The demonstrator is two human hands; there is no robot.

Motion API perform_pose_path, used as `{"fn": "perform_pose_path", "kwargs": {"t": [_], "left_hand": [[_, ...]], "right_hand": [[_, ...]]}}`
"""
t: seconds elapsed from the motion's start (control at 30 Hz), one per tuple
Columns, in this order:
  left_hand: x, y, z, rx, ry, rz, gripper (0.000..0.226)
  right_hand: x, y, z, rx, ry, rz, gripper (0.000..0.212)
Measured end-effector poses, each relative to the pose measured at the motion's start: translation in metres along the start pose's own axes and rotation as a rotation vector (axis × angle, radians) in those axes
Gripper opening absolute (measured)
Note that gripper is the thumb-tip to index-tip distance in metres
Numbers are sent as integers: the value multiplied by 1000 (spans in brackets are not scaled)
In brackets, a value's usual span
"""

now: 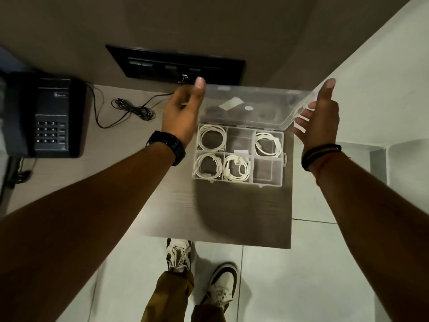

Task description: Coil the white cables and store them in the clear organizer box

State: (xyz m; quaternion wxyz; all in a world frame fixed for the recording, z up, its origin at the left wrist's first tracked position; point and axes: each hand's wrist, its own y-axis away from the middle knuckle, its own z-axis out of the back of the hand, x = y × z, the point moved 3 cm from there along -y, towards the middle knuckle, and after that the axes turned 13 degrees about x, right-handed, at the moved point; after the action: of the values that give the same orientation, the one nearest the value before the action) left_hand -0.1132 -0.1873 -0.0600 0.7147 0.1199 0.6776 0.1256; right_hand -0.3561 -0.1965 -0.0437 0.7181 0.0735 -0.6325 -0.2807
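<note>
Standing at a pale wood-grain table [232, 217] against a brown wall [209, 24], over white floor tiles [301, 275]. Gripping the raised clear lid [250, 101] at its left corner with the left hand [181, 112], thumb up, fingers mostly hidden. Pinching the right corner with the right hand [320, 122], fingers beneath the plastic. Facing the box [282, 159] near the table's right edge, four coiled white cables [212, 138] in separate compartments. Sharing the table, farther left, with a black phone [46, 115] and a tangled cord [132, 110], below a dark switch panel [176, 63].
</note>
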Motion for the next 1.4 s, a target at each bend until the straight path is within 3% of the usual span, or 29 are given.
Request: {"fn": "perform_pose_path", "kwargs": {"t": [0.1, 0.2, 0.27, 0.37, 0.63, 0.73, 0.83, 1.07, 1.27, 1.4], "left_hand": [[13, 22, 11, 13, -166, -71, 49], [37, 46, 10, 241, -804, -349, 31], [63, 59, -2, 457, -1170, -434, 47], [104, 66, -13, 700, -1418, -252, 76], [117, 65, -12, 556, -1441, -328, 67], [115, 61, -14, 524, -1448, -342, 62], [114, 58, -17, 505, -1459, -343, 58], [110, 51, -20, 479, -1489, -390, 53], [101, 24, -20, 477, -1486, -372, 54], [88, -12, -26, 499, -1558, -279, 61]], "right_hand": [[-20, 18, 6, -31, 74, 55, 30], [-54, 45, 10, 67, 487, 258, 6], [-84, 54, 6, 281, 776, 298, 24], [-126, 59, -1, 491, 1142, 266, 48], [-141, 52, 8, 542, 1516, 457, 58], [-140, 48, 7, 549, 1498, 474, 57], [-137, 50, 4, 499, 1439, 489, 51], [-142, 58, -2, 230, 1453, 780, 39], [-133, 35, -11, 255, 1407, 720, 42], [-117, 5, -19, 354, 1411, 494, 50]]}}
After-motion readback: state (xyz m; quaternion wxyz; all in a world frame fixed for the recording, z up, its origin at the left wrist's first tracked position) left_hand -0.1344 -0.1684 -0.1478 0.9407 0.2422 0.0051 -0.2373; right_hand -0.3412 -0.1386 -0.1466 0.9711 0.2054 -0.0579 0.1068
